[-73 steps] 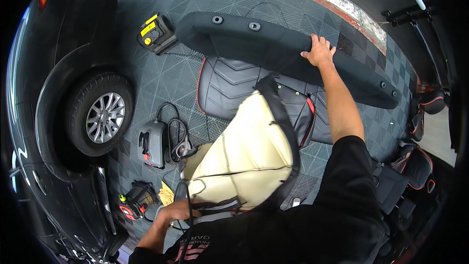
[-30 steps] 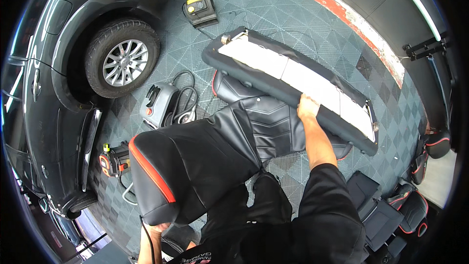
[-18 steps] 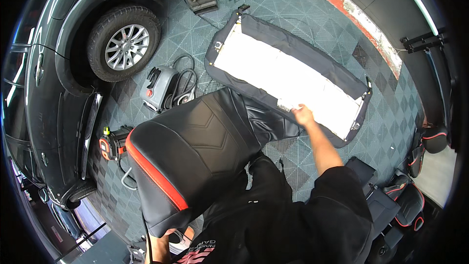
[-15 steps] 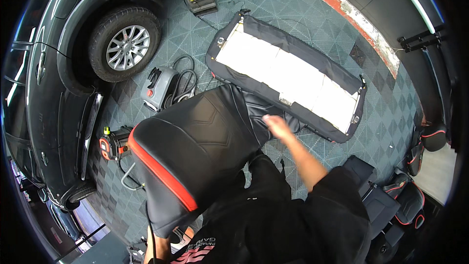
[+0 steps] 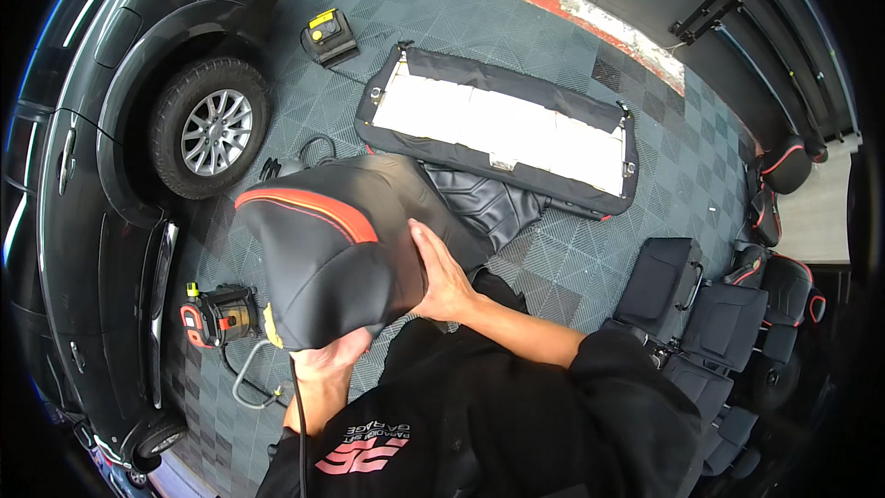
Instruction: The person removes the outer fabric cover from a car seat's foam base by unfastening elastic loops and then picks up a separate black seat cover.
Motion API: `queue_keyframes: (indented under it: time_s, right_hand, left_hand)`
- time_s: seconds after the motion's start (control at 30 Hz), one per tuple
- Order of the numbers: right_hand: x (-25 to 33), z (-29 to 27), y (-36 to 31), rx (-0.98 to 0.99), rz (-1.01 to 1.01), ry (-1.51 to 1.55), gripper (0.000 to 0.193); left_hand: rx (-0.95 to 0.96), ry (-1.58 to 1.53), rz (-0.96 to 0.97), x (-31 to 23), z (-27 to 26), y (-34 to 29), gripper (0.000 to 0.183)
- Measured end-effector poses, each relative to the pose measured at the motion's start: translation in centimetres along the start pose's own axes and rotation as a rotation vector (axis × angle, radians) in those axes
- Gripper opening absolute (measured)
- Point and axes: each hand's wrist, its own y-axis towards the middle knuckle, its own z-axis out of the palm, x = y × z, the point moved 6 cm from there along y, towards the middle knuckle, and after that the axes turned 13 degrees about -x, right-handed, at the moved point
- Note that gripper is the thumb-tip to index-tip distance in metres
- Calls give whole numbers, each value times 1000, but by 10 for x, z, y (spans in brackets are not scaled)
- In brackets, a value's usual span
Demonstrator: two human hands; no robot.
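Observation:
A black car seat cushion (image 5: 341, 281) with a red-orange band fills the space in front of my body, tilted up. My left hand (image 5: 330, 364) grips its near lower edge; the fingertips are hidden underneath. My right hand (image 5: 441, 281) lies flat against its right side, fingers stretched out. A bit of yellow material (image 5: 272, 325) shows at the cushion's left edge, its kind unclear. Beyond the cushion lies quilted black leather cover material (image 5: 489, 207), beside a long seat base (image 5: 516, 85) with a black fabric rim and white inside.
A dark car (image 5: 101, 166) stands along the left. An orange-and-black machine (image 5: 219, 315) with a hose sits on the tiled floor (image 5: 590, 267), and a yellow-and-black device (image 5: 329, 37) farther off. Several seat parts (image 5: 656, 278) are grouped at right. A black cord hangs near my left arm.
The cushion has tipped up, its red-banded end rising toward me. My right hand has come left from the leather cover onto the cushion's side. My view has shifted.

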Motion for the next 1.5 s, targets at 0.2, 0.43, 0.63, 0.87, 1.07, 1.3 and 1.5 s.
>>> queue_keyframes:
  time_s: [0.2,0.43,0.63,0.87,1.07,1.3,1.5]
  right_hand:
    - [21,-28,1,-141,91,-106,37]
    - [136,-130,109,-366,-77,-401,38]
    - [217,-214,154,-429,-333,-591,30]
    - [301,-354,169,-594,-559,-743,31]
    - [338,-336,195,-588,-640,-859,28]
    - [328,-348,153,-577,-530,-907,30]
    - [328,-369,47,-593,-320,-969,41]
  left_hand:
    - [138,51,0,-49,-22,-10,50]
    - [238,1169,243,-101,-31,-39,61]
    - [66,1336,697,-222,-31,-88,47]
    - [-331,1117,1226,-370,-56,-226,52]
    - [198,784,1520,-369,-8,-226,51]
    - [285,1498,581,-44,10,74,52]
    - [590,1809,742,189,-54,149,65]
